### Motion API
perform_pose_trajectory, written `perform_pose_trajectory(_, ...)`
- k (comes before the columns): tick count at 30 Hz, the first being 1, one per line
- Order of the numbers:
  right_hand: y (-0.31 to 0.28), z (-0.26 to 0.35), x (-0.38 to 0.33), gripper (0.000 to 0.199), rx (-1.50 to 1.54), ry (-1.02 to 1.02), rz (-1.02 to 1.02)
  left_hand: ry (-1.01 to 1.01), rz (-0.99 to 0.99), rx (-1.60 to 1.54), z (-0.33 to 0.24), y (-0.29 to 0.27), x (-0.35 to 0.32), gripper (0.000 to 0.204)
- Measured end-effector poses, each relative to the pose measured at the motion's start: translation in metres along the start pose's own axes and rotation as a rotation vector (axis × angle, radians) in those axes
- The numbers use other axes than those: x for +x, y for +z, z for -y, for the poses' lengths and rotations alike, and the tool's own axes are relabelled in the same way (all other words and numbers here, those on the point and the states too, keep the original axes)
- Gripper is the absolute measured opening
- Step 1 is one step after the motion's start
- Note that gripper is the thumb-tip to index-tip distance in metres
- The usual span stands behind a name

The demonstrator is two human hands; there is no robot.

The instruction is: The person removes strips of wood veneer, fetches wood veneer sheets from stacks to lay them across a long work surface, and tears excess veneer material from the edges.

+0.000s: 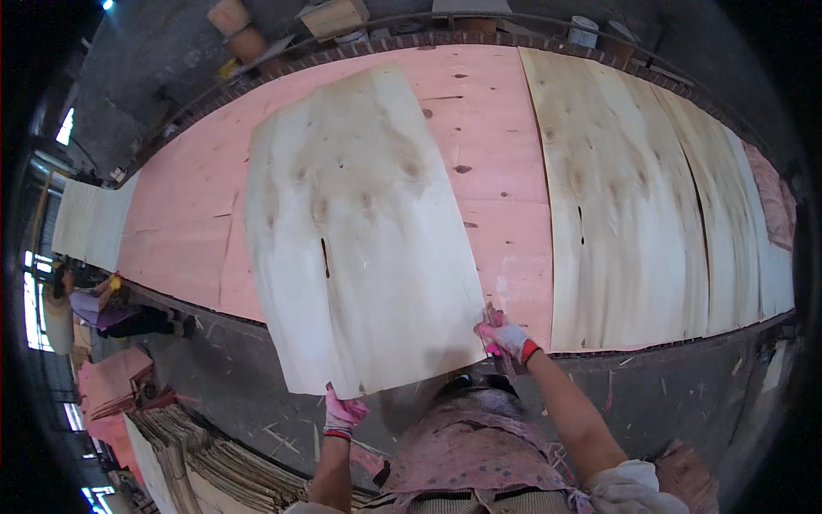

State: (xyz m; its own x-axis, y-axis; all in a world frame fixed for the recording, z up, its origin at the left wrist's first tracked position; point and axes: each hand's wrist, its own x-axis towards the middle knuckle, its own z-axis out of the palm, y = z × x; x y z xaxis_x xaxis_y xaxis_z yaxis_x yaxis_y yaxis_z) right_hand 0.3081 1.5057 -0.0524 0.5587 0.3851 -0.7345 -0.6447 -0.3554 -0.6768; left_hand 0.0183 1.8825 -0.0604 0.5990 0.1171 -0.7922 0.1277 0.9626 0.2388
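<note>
- Nearest to us is our own stained pinkish apron (pixel 479 445), with both forearms rising from the lower edge.
- Our left hand (pixel 342 413), in a pink glove with a red cuff, is closed on the near edge of the pale veneer sheet (pixel 360 231), close to its lower left corner.
- Our right hand (pixel 505 338), gloved the same way, pinches that sheet at its near right corner, fingers closed around the edge.
- The pale veneer sheet lies tilted on the pink board stack (pixel 488 163); its near end hangs past the stack's front edge toward us, and a dark slit shows left of its middle.
- Just right of our right hand, more pale veneer sheets (pixel 634 206) lie side by side on the same stack, overlapping and covering its right part up to the far edge.
- To our lower left, a heap of thin veneer strips (pixel 197 454) lies on the grey floor (pixel 248 377), with a pile of pink sheets (pixel 111 377) beside it.
- Further left, another person (pixel 107 304) crouches near the stack's front edge.
- Beyond the stack's far edge, boxes and buckets (pixel 334 17) line the dark floor.
</note>
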Motion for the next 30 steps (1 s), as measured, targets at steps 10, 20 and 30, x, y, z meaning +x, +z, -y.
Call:
perform_pose_trajectory(10, -0.018, 0.019, -0.022, 0.042, 0.214, 0.08, 0.145, 0.318, -0.146, 0.189, 0.002, 0.031, -0.031, 0.052)
perform_pose_trajectory(20, -0.061, 0.093, -0.108, 0.023, 0.072, -0.145, 0.112, 0.426, 0.07, 0.427, 0.019, 0.016, -0.038, 0.052)
perform_pose_trajectory(30, -0.075, 0.184, -0.161, 0.028, 0.116, -0.332, 0.153, 1.175, 0.16, 0.379, -0.04, 0.175, -0.128, 0.057)
